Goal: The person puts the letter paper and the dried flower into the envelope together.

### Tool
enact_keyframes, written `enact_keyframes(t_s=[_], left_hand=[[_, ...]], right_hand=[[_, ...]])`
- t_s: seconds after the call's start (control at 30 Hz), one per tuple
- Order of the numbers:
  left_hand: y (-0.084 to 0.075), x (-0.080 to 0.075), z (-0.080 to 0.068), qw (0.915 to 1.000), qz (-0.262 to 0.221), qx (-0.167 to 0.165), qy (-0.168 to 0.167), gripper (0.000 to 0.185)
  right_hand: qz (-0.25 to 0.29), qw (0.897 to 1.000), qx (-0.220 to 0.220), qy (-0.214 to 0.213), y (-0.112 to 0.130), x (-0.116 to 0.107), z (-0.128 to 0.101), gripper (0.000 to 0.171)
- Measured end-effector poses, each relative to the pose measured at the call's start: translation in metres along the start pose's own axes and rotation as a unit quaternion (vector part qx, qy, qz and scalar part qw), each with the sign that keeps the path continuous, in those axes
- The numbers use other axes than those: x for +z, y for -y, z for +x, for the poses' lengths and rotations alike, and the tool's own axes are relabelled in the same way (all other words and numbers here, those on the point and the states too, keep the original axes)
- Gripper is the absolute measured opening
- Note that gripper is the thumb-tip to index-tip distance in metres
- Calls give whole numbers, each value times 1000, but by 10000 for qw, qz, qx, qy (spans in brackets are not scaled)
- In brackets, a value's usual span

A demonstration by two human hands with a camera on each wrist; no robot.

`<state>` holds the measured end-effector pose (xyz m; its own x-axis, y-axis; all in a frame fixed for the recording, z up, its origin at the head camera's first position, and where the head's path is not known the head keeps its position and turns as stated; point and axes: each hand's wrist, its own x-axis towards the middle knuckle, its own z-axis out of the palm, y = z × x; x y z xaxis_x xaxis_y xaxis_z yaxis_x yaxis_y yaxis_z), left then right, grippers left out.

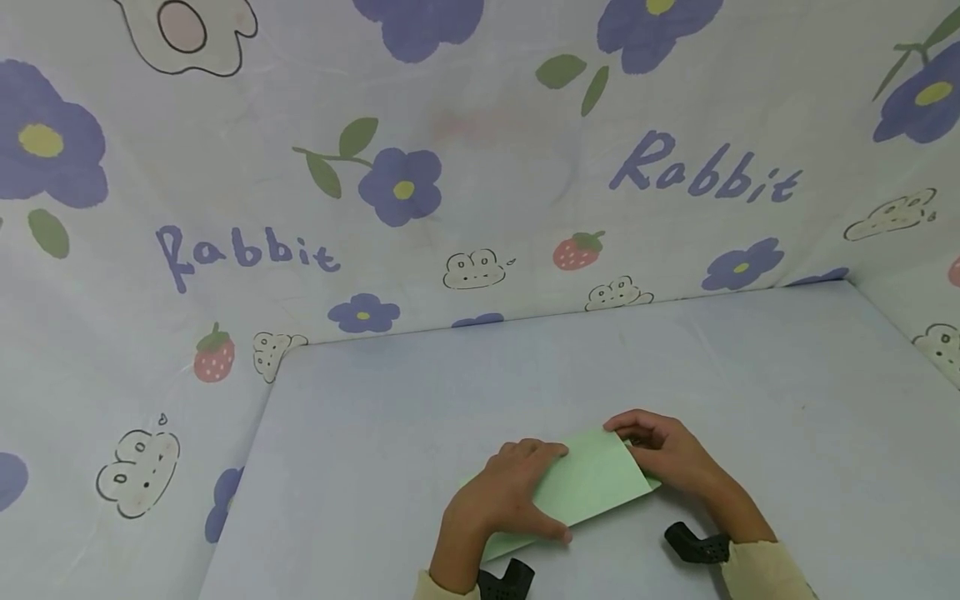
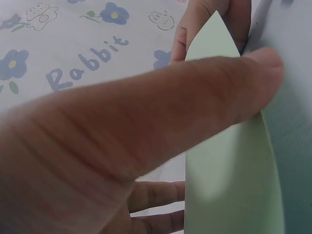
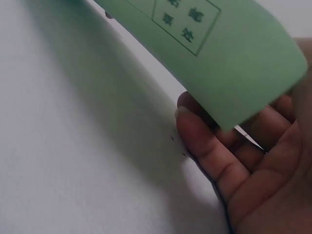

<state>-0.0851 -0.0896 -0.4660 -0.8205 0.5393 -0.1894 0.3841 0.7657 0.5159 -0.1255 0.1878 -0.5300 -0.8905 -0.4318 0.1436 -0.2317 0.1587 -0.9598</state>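
Note:
A light green envelope (image 1: 596,479) is held just above the white table, toward the front. Printed characters inside a stamp box show on its underside in the right wrist view. My left hand (image 1: 510,492) grips it across its width, the thumb (image 2: 209,90) over the near edge and the fingers along the far side. At the envelope's right end, my right hand (image 1: 675,454) holds the edge with bent fingers. Seen from the right wrist, the thumb and fingers (image 3: 209,151) are at a corner of the envelope (image 3: 243,63); part of their contact is hidden.
The white tabletop (image 1: 420,408) stretches around both hands. Behind and beside it hangs a white cloth (image 1: 487,192) printed with flowers, strawberries and the word Rabbit. A black wrist mount (image 1: 693,546) sits at the right wrist, another (image 1: 513,581) at the left.

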Motion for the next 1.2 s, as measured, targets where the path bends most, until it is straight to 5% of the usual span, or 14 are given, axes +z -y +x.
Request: enact_keyframes(t_s=[0.7,1.2], left_hand=[[8,3,1,9995,246,79,-207,90],[27,-10,-9,9974,-356,-263,-568,79]], right_hand=[[-157,9988,57,-452,2,-8,-1,23],[-213,9986,-110,-480,-1,-12,-4,21]])
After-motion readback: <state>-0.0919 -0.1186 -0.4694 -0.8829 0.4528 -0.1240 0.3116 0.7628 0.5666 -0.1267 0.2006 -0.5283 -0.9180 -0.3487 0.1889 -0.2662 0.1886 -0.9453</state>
